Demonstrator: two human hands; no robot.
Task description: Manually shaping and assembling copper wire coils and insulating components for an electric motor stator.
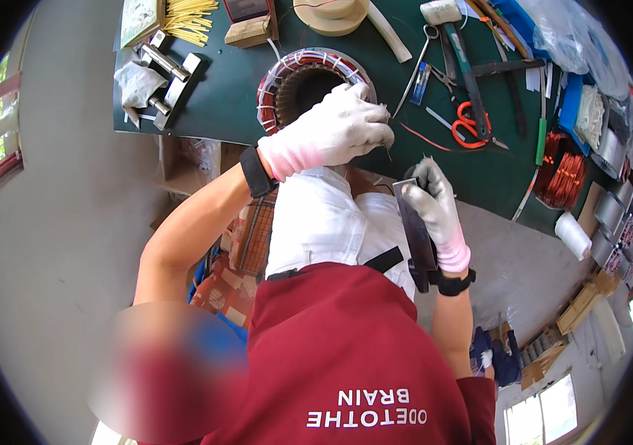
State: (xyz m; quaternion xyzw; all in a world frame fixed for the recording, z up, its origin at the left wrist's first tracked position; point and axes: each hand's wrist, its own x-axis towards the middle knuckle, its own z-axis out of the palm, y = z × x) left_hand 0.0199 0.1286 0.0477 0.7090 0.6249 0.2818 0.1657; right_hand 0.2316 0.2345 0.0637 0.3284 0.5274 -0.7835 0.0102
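A motor stator (266, 100), a ring with reddish copper windings laced in white cord, sits at the near edge of the green bench. My left hand (335, 127), in a white glove with a pink cuff, is over its near right side. Its fingers are curled together, and thin dark strands show by the fingertips; what they pinch, if anything, is too small to tell. Off the bench edge to the right, my gloved right hand (437, 211) grips a dark flat rectangular piece (414, 226), held lengthwise above my lap. The glove's fingertips look blackened.
Red-handled scissors (469, 124), a hammer (459, 55) and long metal tweezers (414, 70) lie right of the stator. Copper coils (563, 178) and a white thread spool (573, 236) are farther right. A tape roll (331, 15), yellow sleeves (189, 18) and a metal fixture (172, 89) are also on the bench.
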